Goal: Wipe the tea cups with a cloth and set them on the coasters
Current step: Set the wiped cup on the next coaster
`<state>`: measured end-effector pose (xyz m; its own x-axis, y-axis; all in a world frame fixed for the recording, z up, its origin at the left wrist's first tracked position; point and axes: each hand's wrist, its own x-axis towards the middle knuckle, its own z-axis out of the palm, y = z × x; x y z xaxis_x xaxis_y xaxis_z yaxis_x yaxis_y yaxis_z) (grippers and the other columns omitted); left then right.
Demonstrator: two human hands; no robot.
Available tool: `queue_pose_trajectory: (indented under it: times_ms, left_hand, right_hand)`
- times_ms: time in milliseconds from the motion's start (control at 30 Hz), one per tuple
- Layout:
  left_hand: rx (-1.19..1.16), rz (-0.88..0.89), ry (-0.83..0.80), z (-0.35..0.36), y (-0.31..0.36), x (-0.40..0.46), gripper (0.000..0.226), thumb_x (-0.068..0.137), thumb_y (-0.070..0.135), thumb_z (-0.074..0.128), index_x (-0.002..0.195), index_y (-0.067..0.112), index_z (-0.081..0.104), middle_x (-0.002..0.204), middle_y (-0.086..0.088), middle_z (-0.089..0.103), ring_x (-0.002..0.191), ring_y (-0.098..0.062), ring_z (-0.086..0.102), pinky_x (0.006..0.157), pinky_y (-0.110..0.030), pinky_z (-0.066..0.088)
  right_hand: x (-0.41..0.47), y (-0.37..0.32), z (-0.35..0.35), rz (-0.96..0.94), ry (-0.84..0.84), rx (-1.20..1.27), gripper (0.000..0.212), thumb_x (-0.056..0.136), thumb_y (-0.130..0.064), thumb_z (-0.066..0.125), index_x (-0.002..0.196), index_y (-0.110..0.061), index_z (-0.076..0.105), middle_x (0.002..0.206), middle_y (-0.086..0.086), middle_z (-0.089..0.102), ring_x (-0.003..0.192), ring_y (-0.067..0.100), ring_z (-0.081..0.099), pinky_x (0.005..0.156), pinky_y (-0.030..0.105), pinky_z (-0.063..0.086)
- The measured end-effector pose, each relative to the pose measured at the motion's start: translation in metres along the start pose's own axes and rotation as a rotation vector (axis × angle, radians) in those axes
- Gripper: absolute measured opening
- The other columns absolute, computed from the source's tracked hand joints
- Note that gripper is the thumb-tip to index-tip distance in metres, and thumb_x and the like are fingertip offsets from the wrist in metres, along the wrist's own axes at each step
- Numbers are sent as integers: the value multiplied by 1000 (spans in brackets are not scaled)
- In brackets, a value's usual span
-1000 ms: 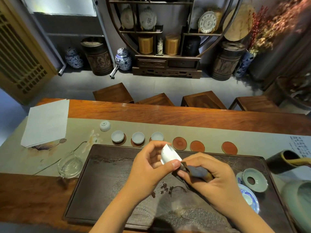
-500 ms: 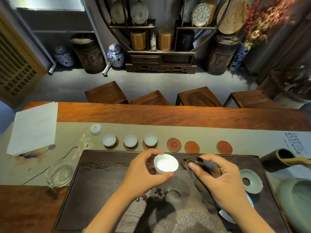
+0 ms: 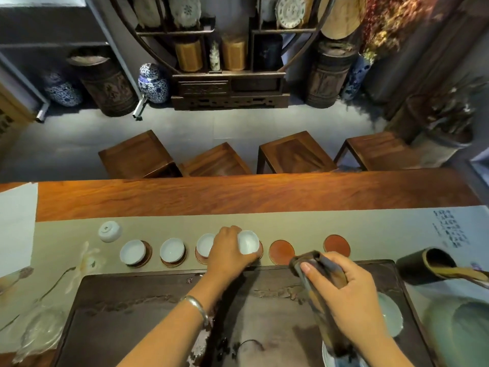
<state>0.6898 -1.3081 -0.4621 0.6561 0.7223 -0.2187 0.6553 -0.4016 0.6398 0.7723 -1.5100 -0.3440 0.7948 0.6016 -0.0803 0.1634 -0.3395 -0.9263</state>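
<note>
Setting the small white porcelain tea cup down, the left hand is now reaching out over the beige table runner, where half a second ago it was holding that cup up above the dark carved tea tray beside the cloth. Its fingers are curling round the cup's near side, and the cup is sitting on, or just above, the fourth round reddish-brown coaster; contact cannot be told, since only a sliver of that coaster is showing at the cup's 3 o'clock edge. The right hand is no longer wiping: it is hanging back over the tray, fingers and thumb wrapping the dark folded cloth, whose tail is trailing toward 6 o'clock.

At 9 o'clock of the held cup, three matching white cups are standing upright on their own coasters. At 3 o'clock, two bare coasters are waiting. One more white cup is lying upside down on the runner at the far 9 o'clock end.

Judging from this, the fourth cup is being delivered, so the wiping step for it is finished; the upturned cup looks like the next candidate, and two coasters remain unfilled.
</note>
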Motion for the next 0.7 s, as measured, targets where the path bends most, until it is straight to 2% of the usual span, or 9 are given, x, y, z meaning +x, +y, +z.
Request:
queue_pose_trajectory:
  times_ms: [100,200,367,600,700]
  left_hand:
    - [26,-17,-17,18,-6,15,61,70,44,78,120,19,54,117,-1,53,104,-22,55,76,-29,40]
    - [15,-28,-23,33,-10,24,59,69,42,79,118,17,56,116,-3,54,103,-24,55,79,-32,45]
    - [-2,-64,-44,48,-11,29,62,66,37,82,118,15,56,115,-5,54,102,-26,56,82,-35,48]
    - [-6,-107,-63,51,-14,31,67,64,37,84,120,16,53,118,-6,52,107,-27,54,84,-34,47]
    - [-56,-109,-33,52,-13,28,85,65,35,85,137,13,44,133,-9,43,121,-26,48,92,-27,38]
  right_hand:
    - [10,9,-2,21,-10,-51,7,77,-28,74,78,-27,67,71,-7,68,69,4,59,58,8,41]
    - [18,17,-4,45,-13,-44,7,77,-27,75,77,-26,68,69,-5,68,64,1,59,55,7,40]
    - [29,26,-6,85,-15,-28,9,77,-22,75,76,-17,68,73,5,68,70,15,60,58,9,41]
    - [36,29,-4,67,-30,-34,14,78,-25,74,75,-18,63,69,5,62,59,2,51,55,9,37]
    - [36,27,-1,63,-46,-8,17,79,-27,74,74,-17,61,67,6,58,60,0,48,55,11,36]
